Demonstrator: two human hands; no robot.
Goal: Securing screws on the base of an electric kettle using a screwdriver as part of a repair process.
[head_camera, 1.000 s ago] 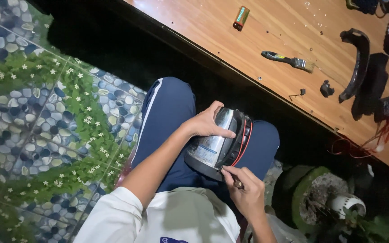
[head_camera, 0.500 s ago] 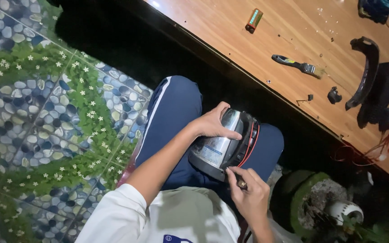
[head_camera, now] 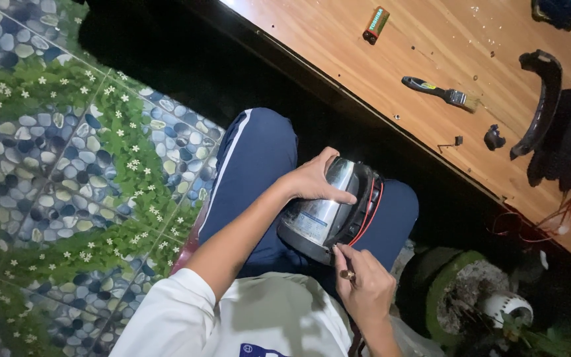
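Observation:
A stainless steel electric kettle body (head_camera: 325, 211) with a black base rim and red wires lies on its side in my lap, base toward the right. My left hand (head_camera: 315, 182) grips the kettle's shiny wall from above. Just below the rim, my right hand (head_camera: 365, 287) pinches a small thin tool, its tip touching the black base edge. I cannot make out what kind of tool it is. My legs are in dark blue trousers with a white stripe.
A wooden table (head_camera: 391, 73) runs across the top right. On it lie a green battery (head_camera: 376, 24), a small paintbrush (head_camera: 441, 92), a curved black handle (head_camera: 540, 99), small black parts and red wires. Pebble-and-flower patterned floor (head_camera: 67, 165) at left; a potted plant (head_camera: 470, 297) at lower right.
The view has shifted slightly, so the table sits further right. Both hands stay on the kettle; the right hand has edged closer to the base rim.

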